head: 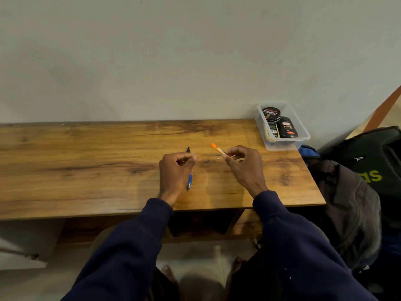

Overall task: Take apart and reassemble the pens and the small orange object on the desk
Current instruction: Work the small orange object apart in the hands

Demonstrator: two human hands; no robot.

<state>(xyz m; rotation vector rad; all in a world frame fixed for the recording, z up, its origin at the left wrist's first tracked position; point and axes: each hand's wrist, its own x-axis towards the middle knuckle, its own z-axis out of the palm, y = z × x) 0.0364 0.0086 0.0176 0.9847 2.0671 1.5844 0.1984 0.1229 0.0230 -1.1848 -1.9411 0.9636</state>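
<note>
1. Right hand has the small orange object pinched between thumb and fingertips, lifted off the desk, orange end pointing to 10 o'clock.
2. Left hand is curled over the blue pen. The barrel pokes out at 6 o'clock of the fist and a black tip shows at 12. Whether the hand truly grips the pen or the pen lies beneath it, I cannot tell.
3. Two small loose bits lie on the wood between the hands, just below the orange piece.
4. My read: we're mid-disassembly, or just refitting, on the orange object.
5. Next move calls for the left hand to come across toward 3 o'clock and steady or pull the free end. A fine pinch is needed, as those parts are tiny.
6. A clear tub sits out at 2 o'clock, uninvolved.
</note>
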